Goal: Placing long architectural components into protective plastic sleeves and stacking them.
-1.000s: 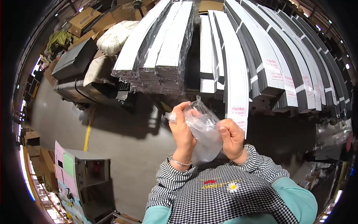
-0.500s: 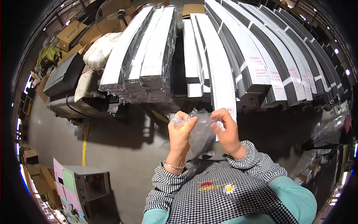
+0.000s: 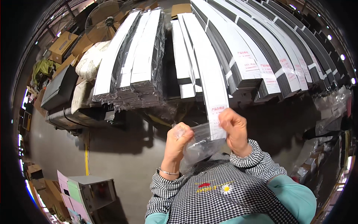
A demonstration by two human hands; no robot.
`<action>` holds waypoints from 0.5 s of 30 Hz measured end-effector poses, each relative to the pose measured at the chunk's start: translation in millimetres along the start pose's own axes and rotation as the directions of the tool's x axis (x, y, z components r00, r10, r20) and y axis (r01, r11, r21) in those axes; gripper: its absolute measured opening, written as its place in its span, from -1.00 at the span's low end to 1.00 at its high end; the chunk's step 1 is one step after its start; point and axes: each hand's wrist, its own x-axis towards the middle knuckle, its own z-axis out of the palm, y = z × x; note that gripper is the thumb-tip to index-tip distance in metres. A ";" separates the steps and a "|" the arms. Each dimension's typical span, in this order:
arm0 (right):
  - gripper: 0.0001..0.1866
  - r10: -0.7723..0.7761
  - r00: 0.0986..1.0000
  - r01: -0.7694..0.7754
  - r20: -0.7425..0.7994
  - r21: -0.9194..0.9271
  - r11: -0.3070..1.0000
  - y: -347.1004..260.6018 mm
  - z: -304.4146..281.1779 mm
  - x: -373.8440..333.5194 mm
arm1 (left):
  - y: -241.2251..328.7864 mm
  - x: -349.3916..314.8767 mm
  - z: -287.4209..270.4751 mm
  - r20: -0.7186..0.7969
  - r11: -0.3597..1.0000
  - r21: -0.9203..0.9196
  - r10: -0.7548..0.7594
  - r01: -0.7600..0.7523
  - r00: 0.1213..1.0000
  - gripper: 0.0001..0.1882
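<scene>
A clear plastic bag (image 3: 199, 147) is stretched between my two hands. My left hand (image 3: 176, 145) is closed round bunched plastic at the bag's left side. With curled fingers, my right hand (image 3: 235, 128) grips the bag's other edge, beside the near end of a long white-topped strip bundle (image 3: 214, 89). That end juts out from the pile towards me, and the bag's mouth lies around or against it; I cannot tell which. Red print marks the strip's white sheet near the end.
Several long dark strip stacks (image 3: 244, 37) with white sheets and bands lie to the right. Plastic-wrapped stacks (image 3: 143, 63) lie left of the strip. A black box (image 3: 57, 87), white sacks (image 3: 91, 59) and a fan (image 3: 108, 22) stand further left. A small cabinet (image 3: 97, 192) is at lower left.
My hands have moved apart, spreading the bag wider. The bag has come up to the strip's end, and my right hand has closed on its edge. The view has shifted slightly.
</scene>
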 end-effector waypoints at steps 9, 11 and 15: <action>-0.76 0.312 0.858 -0.421 0.409 0.210 0.883 -21.2 -75.3 -55.2 | -12.9 -37.7 2.5 0.592 0.851 -0.313 -0.173 0.423 0.787 -0.62; -0.82 0.360 0.854 -0.270 0.377 -0.270 0.924 -28.3 -108.8 -59.2 | -1.7 -36.6 -5.1 0.423 0.943 0.046 -0.319 0.331 0.848 -0.69; -0.88 0.597 0.683 0.117 0.422 -0.869 0.480 42.2 -153.1 -92.3 | -102.3 -9.2 -28.5 0.427 0.538 0.807 -0.248 -0.242 0.870 -0.81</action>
